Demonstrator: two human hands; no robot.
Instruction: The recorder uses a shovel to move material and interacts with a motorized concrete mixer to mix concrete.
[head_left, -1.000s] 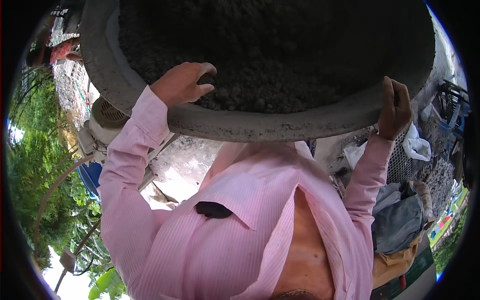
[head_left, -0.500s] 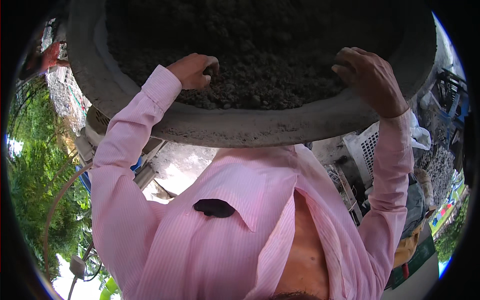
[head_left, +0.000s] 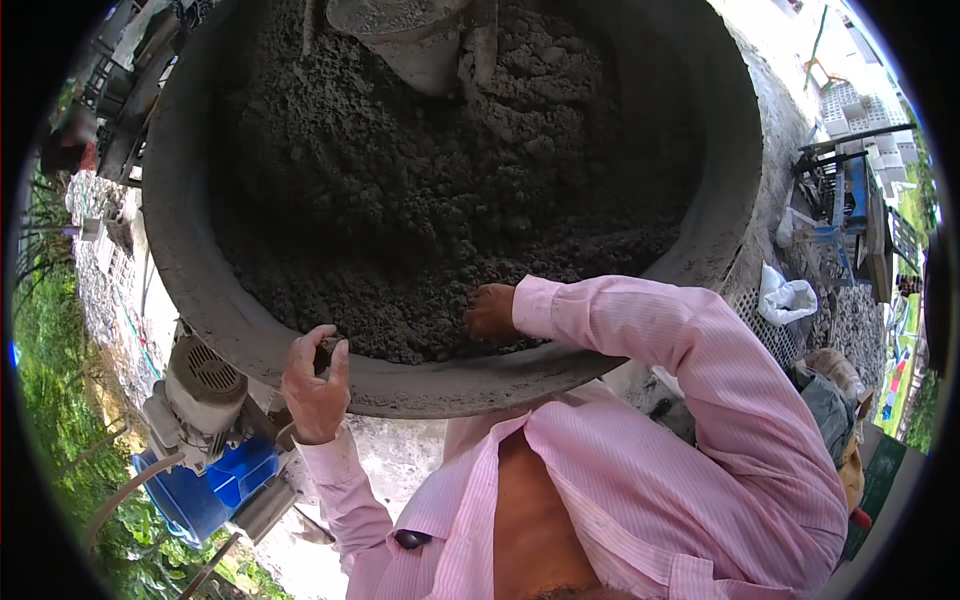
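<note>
A wide round mixer pan (head_left: 215, 300) coated in grey holds a crumbly, damp-looking dark grey mix (head_left: 400, 215). My left hand (head_left: 316, 392) is at the pan's near left rim, thumb and fingers curled around a small dark lump (head_left: 324, 356). Reaching across from the right, my right hand (head_left: 491, 314) is down at the surface of the mix, just inside the near rim. Its fingers are bent inward and the tips are hidden, so what they hold does not show. A cement-caked mixing arm (head_left: 425, 50) stands in the far part of the pan.
Left of the pan are a grey motor (head_left: 205, 385) and a blue bin (head_left: 215, 480). On the right are a perforated crate (head_left: 765, 325), a white bag (head_left: 785, 297) and a blue metal frame (head_left: 850, 205). Stacked pale blocks (head_left: 865, 115) stand farther back.
My left hand has come back from over the mix to the near rim. My right hand has swung from the right rim down to the mix. More of the pan shows as the view shifts.
</note>
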